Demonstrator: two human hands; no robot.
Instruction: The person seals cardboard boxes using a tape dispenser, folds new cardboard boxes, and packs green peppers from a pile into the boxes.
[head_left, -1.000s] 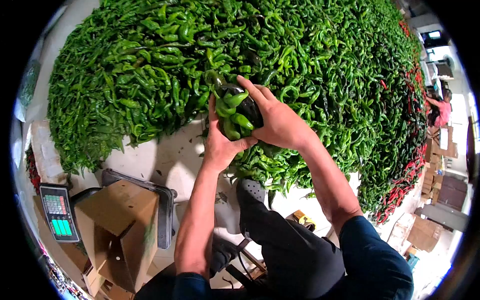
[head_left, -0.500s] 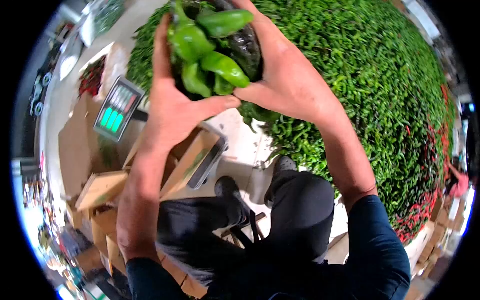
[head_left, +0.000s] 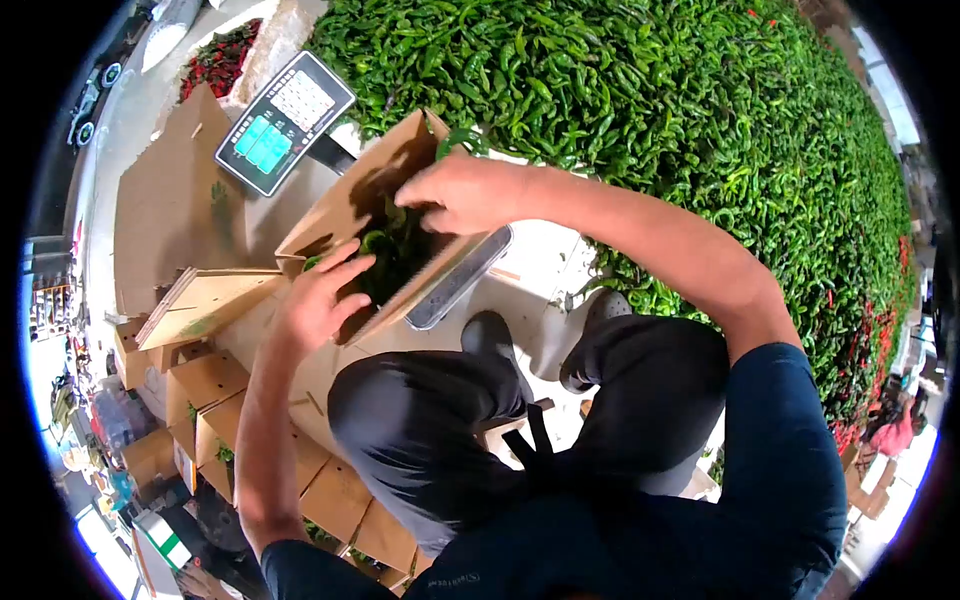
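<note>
Both my hands over the open cardboard box: left hand spread at its near rim, right hand loosely curled at its far-right edge; green peppers lie inside, between them.

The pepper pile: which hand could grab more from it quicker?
Probably the right hand: it is at the far rim of the cardboard box, the side next to the pepper pile. The left hand is at the near rim, further from the pile.
</note>
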